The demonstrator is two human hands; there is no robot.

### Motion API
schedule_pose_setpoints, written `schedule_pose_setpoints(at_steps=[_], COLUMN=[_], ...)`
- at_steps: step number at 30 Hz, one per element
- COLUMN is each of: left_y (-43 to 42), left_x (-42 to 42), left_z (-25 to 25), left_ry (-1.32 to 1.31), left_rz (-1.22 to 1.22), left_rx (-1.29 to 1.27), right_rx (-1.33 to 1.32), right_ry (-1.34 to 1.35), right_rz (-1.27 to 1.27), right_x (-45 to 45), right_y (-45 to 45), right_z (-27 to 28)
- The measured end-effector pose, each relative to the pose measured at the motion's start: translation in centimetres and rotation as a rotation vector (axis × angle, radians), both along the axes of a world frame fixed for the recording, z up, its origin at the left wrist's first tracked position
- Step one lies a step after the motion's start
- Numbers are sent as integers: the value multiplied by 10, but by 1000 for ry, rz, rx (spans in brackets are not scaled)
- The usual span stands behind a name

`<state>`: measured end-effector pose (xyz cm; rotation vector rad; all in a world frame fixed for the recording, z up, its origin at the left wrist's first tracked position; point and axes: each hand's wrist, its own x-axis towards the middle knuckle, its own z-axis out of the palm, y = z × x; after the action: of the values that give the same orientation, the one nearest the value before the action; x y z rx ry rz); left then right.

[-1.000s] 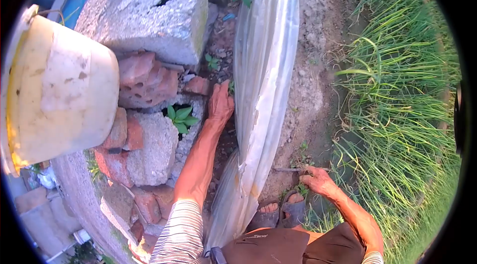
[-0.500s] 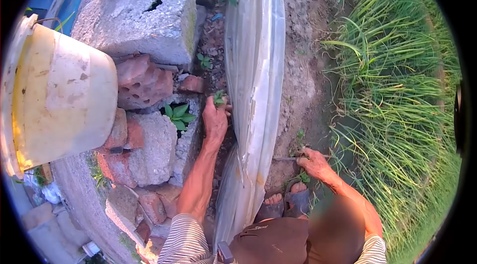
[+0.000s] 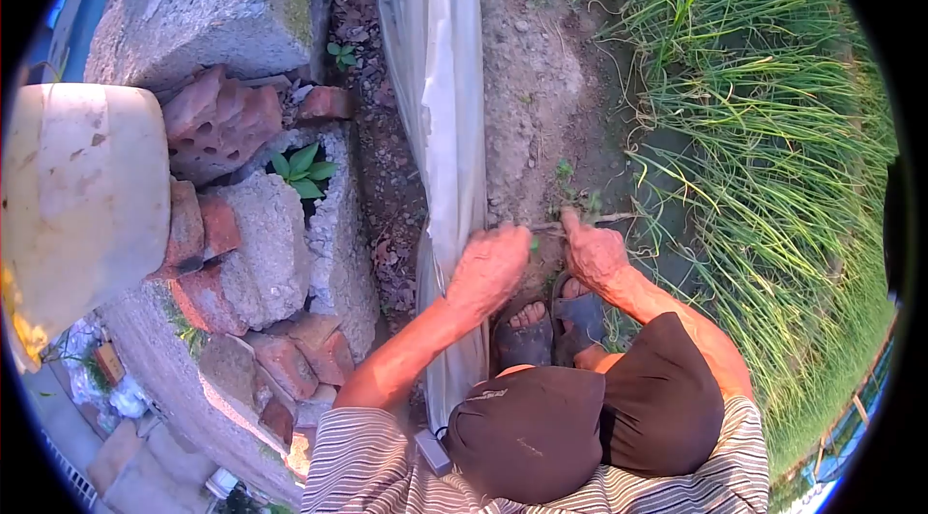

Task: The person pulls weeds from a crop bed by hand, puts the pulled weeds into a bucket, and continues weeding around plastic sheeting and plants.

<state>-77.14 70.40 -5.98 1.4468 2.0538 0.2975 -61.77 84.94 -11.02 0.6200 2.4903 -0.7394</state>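
Note:
My left hand [image 3: 491, 267] is closed, knuckles up, over the bare soil just past the plastic sheet. A bit of green weed [image 3: 534, 244] shows at its fingertips. Close by on the right, my right hand [image 3: 594, 251] is also closed, with small weeds [image 3: 580, 197] at its fingertips; its grip is partly hidden. A thin stick [image 3: 611, 218] runs crosswise behind the right hand, near the left one too. Both hands are just beyond my sandalled feet [image 3: 527, 316].
Folded clear plastic sheeting [image 3: 454, 108] runs lengthwise along the soil strip [image 3: 527, 79]. To the left are concrete blocks [image 3: 208, 16], broken bricks [image 3: 222, 122] and a dirty white bucket [image 3: 87, 185]. Dense green, grass-like plants [image 3: 764, 146] fill the right side.
My left hand has come over the plastic sheet from the gap beside the blocks, carrying a bit of weed toward my right hand. The right hand stays near the stick. The view has shifted.

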Motion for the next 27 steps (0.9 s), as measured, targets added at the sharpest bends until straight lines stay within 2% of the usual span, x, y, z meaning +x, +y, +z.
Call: schedule_pose_setpoints(at_steps=[1,6,9,11,12,15,17,20,22,24,27], left_y=[-8,-28,-35,-33,-37,-35,-32,-18,-16,-11,-11], left_x=[-9,-23,-31,-36,-33,-30,-29,-27,-23,-15,-13], left_z=[1,-2,-9,-7,-5,-11,-8,-7,-11,-7,-7], left_ry=[56,221,177,122,108,212,136,44,5,16,22], left_rz=[-44,-89,-107,-114,-119,-146,-127,-93,-72,-76,-96], left_rx=[-55,43,100,139,159,50,32,0,-12,-4,0], right_rx=[41,66,2,-131,-281,-474,-553,-682,-221,-180,-85], right_ry=[14,129,156,177,-96,-147,-228,10,445,451,610], right_rz=[-22,-15,44,77,78,92,126,-369,-212,-155,-55], right_x=[5,13,21,28,36,48,58,57,45,11,-29], right_y=[0,17,24,27,22,11,0,0,9,18,9], right_z=[-4,-19,-33,-18,-28,-6,-1,5,-9,4,-6])
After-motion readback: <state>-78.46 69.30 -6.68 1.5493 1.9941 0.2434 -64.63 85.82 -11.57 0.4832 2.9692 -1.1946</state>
